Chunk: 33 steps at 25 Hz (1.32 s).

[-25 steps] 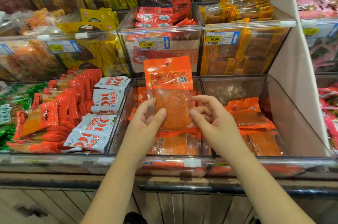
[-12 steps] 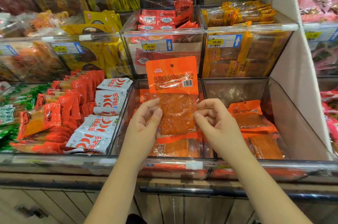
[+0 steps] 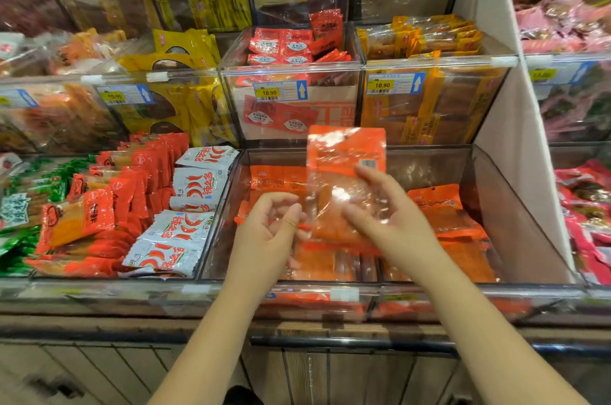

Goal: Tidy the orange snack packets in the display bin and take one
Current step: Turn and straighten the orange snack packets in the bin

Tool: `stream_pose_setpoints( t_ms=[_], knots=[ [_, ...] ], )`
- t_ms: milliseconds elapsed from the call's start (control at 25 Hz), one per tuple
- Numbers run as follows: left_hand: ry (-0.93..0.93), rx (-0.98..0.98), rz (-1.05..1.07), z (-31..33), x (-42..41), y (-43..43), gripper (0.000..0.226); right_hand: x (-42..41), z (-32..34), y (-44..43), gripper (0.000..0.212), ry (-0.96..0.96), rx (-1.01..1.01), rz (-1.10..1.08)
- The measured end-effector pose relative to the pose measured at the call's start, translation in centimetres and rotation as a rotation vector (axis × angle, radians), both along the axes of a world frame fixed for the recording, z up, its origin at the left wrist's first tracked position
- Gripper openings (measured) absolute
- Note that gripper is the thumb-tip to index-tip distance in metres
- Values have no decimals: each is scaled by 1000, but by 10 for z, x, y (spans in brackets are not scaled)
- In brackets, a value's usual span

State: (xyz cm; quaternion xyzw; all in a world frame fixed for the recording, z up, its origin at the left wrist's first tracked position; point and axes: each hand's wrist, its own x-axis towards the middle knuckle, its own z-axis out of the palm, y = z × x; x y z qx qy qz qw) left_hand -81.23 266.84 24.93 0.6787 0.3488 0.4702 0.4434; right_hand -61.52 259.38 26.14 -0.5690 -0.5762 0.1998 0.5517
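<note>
Your right hand [image 3: 380, 216] grips an orange packet [image 3: 345, 153], holding it upright above the bin [image 3: 307, 288], fingers spread across its clear front. Your left hand [image 3: 267, 232] is at the packet's lower left edge, fingers curled. Blur hides whether it pinches the packet. More packets [image 3: 281, 178] lie in the bin beneath both hands.
</note>
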Motion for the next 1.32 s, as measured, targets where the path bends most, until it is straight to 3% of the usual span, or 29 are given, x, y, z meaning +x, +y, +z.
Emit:
stream_pose_setpoints(
  t_ms=[80, 160, 240, 320, 480, 600, 680, 960, 1040, 1120, 1200, 1280, 1320],
  knots=[
    [234, 265, 106, -4, 7, -5, 14, 42, 2, 10, 57, -4, -3, -149],
    [474, 448, 31, -6, 29, -21, 40, 86, 0, 26, 55, -112, -165, -280],
    [707, 406, -125, -8, 60, -42, 83, 114, -10, 42, 58, -231, -373, -328],
    [914, 435, -156, -10, 84, -59, 111, 121, -22, 53, 64, -343, -516, -303],
    [1002, 483, -99, -14, 95, -58, 123, 112, -29, 72, 75, -707, -706, -270],
    [1001, 472, -95, -15, 96, -59, 122, 102, -29, 81, 62, -1114, -771, -334],
    [1008, 466, -84, -15, 97, -60, 123, 101, -33, 83, 55, -1203, -816, -328],
    [960, 410, -174, -13, 93, -59, 118, 99, -39, 77, 45, -1041, -897, -292],
    [878, 287, -335, -5, 83, -49, 104, 98, -41, 70, 49, -984, -937, -257],
    [685, 172, -436, 8, 66, -26, 69, 95, -36, 63, 45, -857, -848, -295],
    [593, 229, -202, 17, 48, 10, 36, 83, -19, 55, 39, -578, -562, -396],
    [772, 293, 143, 20, 38, 46, 32, 53, -1, 46, 40, -429, -316, -431],
    [932, 258, 247, 21, 37, 59, 42, 34, 3, 41, 45, -434, -284, -380]
  ],
)
